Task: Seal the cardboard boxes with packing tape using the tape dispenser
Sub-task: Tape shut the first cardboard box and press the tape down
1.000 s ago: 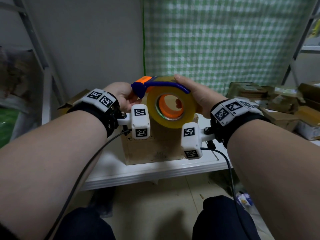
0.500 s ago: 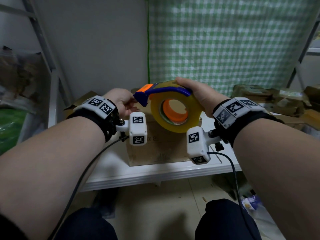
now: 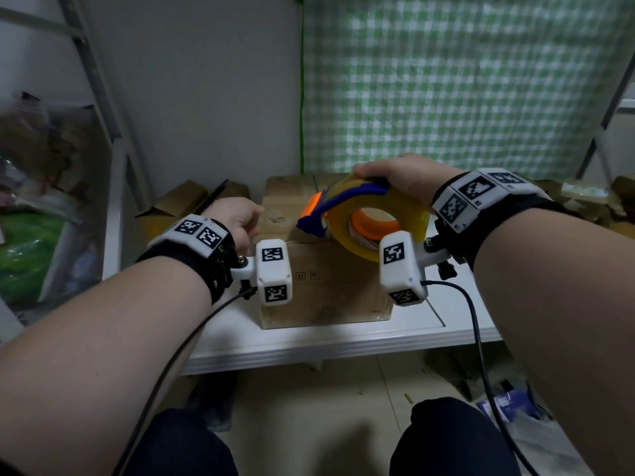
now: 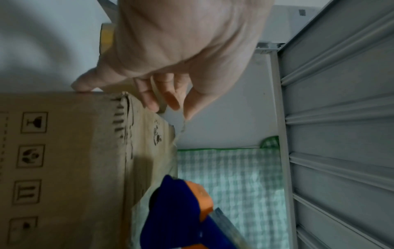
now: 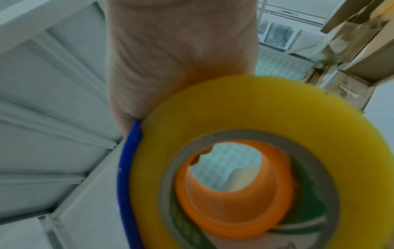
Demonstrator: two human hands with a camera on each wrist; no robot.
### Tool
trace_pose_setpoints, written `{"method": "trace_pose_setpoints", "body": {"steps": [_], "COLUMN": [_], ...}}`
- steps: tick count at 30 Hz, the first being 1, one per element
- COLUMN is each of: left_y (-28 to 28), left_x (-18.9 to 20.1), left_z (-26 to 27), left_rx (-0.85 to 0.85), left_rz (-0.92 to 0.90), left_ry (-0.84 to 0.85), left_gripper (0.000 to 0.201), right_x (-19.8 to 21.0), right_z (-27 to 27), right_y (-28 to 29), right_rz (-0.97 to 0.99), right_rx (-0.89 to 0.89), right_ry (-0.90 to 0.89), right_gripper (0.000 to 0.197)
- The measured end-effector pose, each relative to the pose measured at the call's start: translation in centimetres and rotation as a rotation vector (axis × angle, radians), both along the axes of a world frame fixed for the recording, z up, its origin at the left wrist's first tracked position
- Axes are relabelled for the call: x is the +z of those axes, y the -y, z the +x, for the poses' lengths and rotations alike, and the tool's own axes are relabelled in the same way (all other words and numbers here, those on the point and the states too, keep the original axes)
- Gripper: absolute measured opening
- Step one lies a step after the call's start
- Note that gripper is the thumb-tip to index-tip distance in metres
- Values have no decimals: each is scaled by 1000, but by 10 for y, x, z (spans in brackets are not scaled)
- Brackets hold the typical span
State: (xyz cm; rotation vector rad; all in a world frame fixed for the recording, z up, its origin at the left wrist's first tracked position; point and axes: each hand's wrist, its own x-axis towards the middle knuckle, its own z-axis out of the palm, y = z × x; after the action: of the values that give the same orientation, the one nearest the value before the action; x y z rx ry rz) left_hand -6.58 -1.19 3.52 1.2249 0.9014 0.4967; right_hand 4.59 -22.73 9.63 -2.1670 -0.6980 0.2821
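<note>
A brown cardboard box stands on the white table; its top flaps lie down. My right hand grips the tape dispenser from above by its blue handle. Its yellow tape roll hangs just over the right part of the box top, and the orange and blue front end points left. My left hand is at the box's upper left edge. There its thumb touches the side and its fairly straight fingertips rest on the box top. A thin strand hangs from the little finger.
More cardboard boxes are piled at the right, and flattened cardboard lies behind the box on the left. A metal shelf frame stands to the left and a green checked curtain hangs behind. Cables run from both wrists.
My left hand has let go of the dispenser's front end and dropped to the box's left edge. My right hand has carried the dispenser right and down, closer to the box top.
</note>
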Motion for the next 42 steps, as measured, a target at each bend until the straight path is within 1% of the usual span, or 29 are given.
{"method": "trace_pose_setpoints", "body": {"steps": [4, 6, 8, 11, 14, 18, 20, 24, 27, 29, 32, 35, 40, 42], "left_y": [9, 11, 10, 4, -5, -7, -7, -4, 2, 7, 13, 14, 16, 17], "left_x": [1, 2, 3, 4, -6, -26, -31, -31, -30, -32, -36, -39, -44, -45], "left_z": [2, 3, 3, -1, -9, -19, -21, -23, -21, -18, -16, -15, -16, -18], "left_rx": [93, 110, 140, 195, 246, 236, 248, 268, 268, 268, 283, 317, 339, 344], "left_rz": [-31, -42, -41, 37, 70, 47, 38, -1, -9, 2, -1, 7, 36, 33], "left_ry": [109, 154, 192, 134, 67, 12, 16, 45, 45, 47, 47, 50, 66, 72], "left_gripper": [18, 18, 15, 18, 24, 19, 10, 16, 15, 11, 12, 11, 13, 14], "right_x": [12, 15, 16, 15, 16, 23, 27, 28, 30, 30, 31, 31, 30, 27], "right_z": [-8, -11, -13, -11, -12, -18, -21, -22, -19, -20, -20, -16, -15, -12], "right_y": [-6, -9, -13, -18, -23, -33, -38, -46, -46, -42, -39, -41, -40, -41], "right_rz": [-107, -91, -61, -26, -120, -242, -260, -322, -338, -382, -439, -424, -460, -423], "right_rx": [25, 33, 24, -24, 6, 106, 77, 80, 87, 103, 133, 90, 130, 94], "right_ry": [18, 5, 36, 85, 88, 161, 167, 211, 235, 241, 262, 226, 278, 257], "right_gripper": [47, 40, 32, 37, 39, 32, 34, 36, 34, 33, 31, 35, 33, 34]}}
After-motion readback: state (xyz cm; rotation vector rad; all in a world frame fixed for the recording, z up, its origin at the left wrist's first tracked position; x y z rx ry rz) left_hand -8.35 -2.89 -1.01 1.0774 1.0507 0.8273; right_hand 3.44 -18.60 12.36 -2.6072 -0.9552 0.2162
